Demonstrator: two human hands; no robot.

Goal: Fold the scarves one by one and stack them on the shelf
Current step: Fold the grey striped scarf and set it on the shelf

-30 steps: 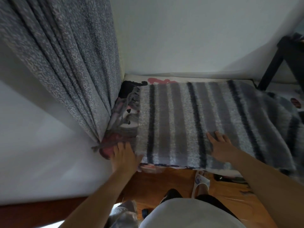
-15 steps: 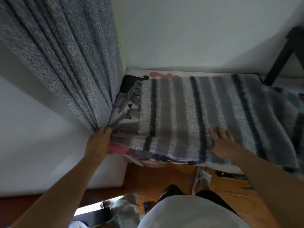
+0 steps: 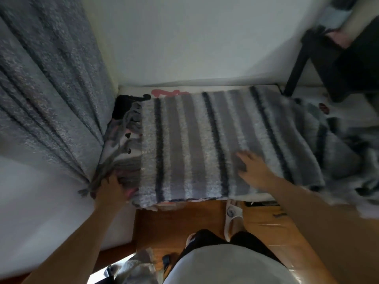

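Observation:
A grey, white and dark striped scarf (image 3: 190, 144) lies spread flat over a low surface covered with a printed cloth (image 3: 170, 92). Its fringed left end (image 3: 127, 128) trails toward the curtain. My left hand (image 3: 112, 188) is at the scarf's near-left corner, fingers curled on the fringe and cloth edge there. My right hand (image 3: 253, 171) rests flat on the scarf with fingers spread, near its front edge. The scarf's right part (image 3: 338, 160) hangs bunched and blurred off to the right.
A grey curtain (image 3: 47, 89) hangs at the left against a white wall. A black frame (image 3: 297, 66) stands at the back right. Below is a wooden floor (image 3: 180, 222) with a white slipper (image 3: 233, 218) and my legs.
My left hand went left to the curtain's edge, then came back down to the scarf's near-left fringe. My right hand stayed pressed flat on the scarf and slid slightly.

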